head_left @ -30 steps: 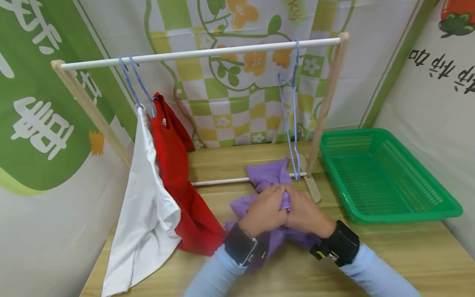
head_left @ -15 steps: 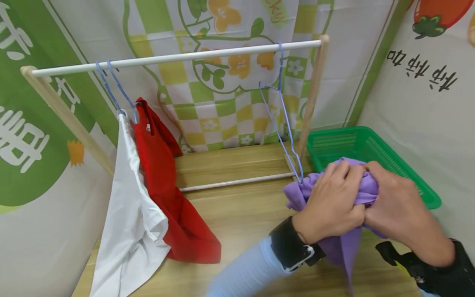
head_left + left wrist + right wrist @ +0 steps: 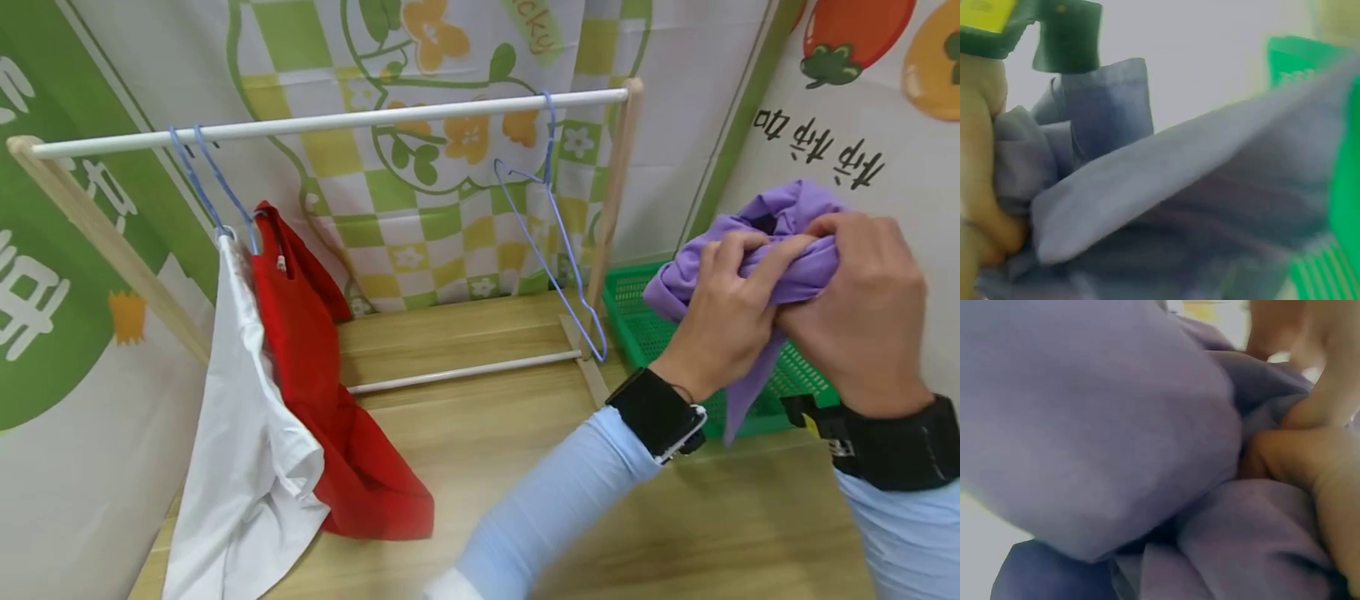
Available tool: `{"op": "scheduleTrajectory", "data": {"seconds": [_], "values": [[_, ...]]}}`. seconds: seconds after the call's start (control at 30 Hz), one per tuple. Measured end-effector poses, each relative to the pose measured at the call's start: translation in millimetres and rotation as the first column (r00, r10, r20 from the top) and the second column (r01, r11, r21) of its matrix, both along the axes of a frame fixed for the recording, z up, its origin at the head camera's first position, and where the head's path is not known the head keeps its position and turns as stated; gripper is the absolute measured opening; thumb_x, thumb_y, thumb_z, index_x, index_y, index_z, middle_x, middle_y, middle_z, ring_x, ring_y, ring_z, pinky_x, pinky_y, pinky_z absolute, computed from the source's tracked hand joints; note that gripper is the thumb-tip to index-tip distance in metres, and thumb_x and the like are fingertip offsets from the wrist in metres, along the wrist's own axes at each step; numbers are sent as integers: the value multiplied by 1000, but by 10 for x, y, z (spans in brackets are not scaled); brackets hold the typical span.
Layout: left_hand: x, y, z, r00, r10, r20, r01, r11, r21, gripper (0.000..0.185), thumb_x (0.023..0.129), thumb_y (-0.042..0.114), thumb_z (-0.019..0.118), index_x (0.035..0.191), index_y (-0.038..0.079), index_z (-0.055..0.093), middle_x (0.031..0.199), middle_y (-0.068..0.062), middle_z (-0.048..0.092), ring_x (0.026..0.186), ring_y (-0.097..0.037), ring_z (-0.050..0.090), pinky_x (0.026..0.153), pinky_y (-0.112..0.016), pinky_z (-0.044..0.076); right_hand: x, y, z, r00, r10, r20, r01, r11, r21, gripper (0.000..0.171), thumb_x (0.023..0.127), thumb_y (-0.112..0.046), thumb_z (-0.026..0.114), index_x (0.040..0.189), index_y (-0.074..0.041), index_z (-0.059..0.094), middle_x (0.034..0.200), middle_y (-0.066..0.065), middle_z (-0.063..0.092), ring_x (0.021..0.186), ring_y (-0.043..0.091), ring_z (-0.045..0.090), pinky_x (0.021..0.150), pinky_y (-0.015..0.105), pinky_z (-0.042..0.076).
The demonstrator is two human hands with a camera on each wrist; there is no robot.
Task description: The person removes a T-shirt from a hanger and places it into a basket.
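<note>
At the right of the frame we grip the bunched purple cloth garment (image 3: 780,242) with our left hand (image 3: 731,312) and right hand (image 3: 862,317), above the green plastic mesh basket (image 3: 637,321).

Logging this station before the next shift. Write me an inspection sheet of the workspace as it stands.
Surface: wooden table, bare planks showing in front of the rack.
Job's things: purple garment, bunched, held in the air above the green basket.
Clutter: white garment and red garment on blue hangers at the left of the drying rack, their lower ends on the table; one bare blue hanger at the right.
Grippers: left hand and right hand both grip the purple garment; black wrist straps.
Cables: nothing seen.
Surroundings: printed cloth backdrops with green checks, flowers and lettering.
</note>
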State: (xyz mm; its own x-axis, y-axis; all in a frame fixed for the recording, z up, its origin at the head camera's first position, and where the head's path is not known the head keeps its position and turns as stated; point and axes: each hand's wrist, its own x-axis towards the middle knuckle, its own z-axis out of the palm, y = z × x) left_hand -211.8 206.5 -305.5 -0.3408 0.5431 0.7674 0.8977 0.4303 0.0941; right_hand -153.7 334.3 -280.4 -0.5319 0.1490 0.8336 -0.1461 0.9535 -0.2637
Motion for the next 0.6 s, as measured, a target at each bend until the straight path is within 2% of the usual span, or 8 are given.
{"op": "scheduleTrajectory", "data": {"seconds": [0.07, 0.1, 0.17, 0.23, 0.27, 0.3, 0.43, 0.6], "values": [[-155, -21, -167, 993, 49, 103, -38, 994, -106, 61, 108, 25, 54, 165, 15, 34, 156, -8, 47, 146, -20, 42, 127, -35, 28, -259, 109, -124, 981, 16, 192, -3, 998, -68, 66, 80, -14, 76, 137, 8, 53, 124, 46, 53, 114, 64, 50, 93, 78, 39], [-219, -56, -269, 986, 80, 150, -54, 984, -172, 67, 108, 26, 54, 168, 13, 25, 163, -9, 42, 151, -23, 38, 128, -39, 27, -374, 155, -192, 947, 33, 321, 0, 995, -101, 78, 80, -16, 79, 148, 5, 45, 134, 49, 45, 121, 68, 44, 94, 81, 36], [-294, -183, -491, 961, 153, 231, -76, 948, -308, 75, 106, 28, 55, 169, 13, 17, 172, -10, 31, 159, -30, 30, 130, -49, 27, -570, 210, -345, 824, 67, 562, 21, 989, -148, 100, 83, -19, 81, 163, -3, 23, 150, 54, 24, 133, 76, 28, 97, 87, 29], [-299, -384, -697, 937, 208, 281, -77, 906, -415, 76, 103, 31, 61, 167, 15, 24, 172, -11, 32, 160, -33, 27, 129, -52, 28, -710, 204, -466, 684, 103, 722, 8, 989, -149, 112, 88, -26, 79, 168, -7, 3, 159, 53, 3, 139, 81, 12, 97, 93, 23], [-281, -509, -777, 923, 215, 318, -57, 895, -442, 72, 103, 31, 61, 166, 17, 30, 171, -10, 34, 160, -32, 29, 129, -51, 29, -767, 179, -515, 646, 135, 751, -26, 988, -155, 113, 91, -29, 77, 168, -6, -2, 161, 51, -1, 141, 80, 9, 97, 94, 21], [-255, -642, -838, 914, 226, 337, -50, 887, -458, 65, 102, 31, 61, 162, 19, 38, 168, -9, 40, 158, -30, 34, 127, -48, 33, -819, 138, -556, 629, 172, 758, -64, 983, -170, 111, 93, -31, 75, 168, -5, -2, 163, 49, -1, 144, 78, 8, 100, 94, 20], [-136, -1232, -869, 879, 272, 392, -80, 893, -442, 40, 101, 29, 63, 140, 20, 64, 146, -2, 63, 136, -22, 57, 112, -37, 49, -1050, -74, -615, 627, 339, 702, -222, 941, -256, 97, 101, -37, 68, 168, 0, 7, 166, 44, 12, 148, 67, 20, 109, 83, 27], [-45, -1877, -541, 828, 362, 428, -281, 929, -241, 31, 99, 23, 67, 129, 16, 71, 130, -1, 69, 118, -21, 63, 92, -34, 57, -1369, -235, -579, 560, 504, 658, -264, 861, -435, 101, 103, -51, 62, 170, -8, -1, 171, 36, 11, 153, 59, 24, 115, 74, 31]]}}
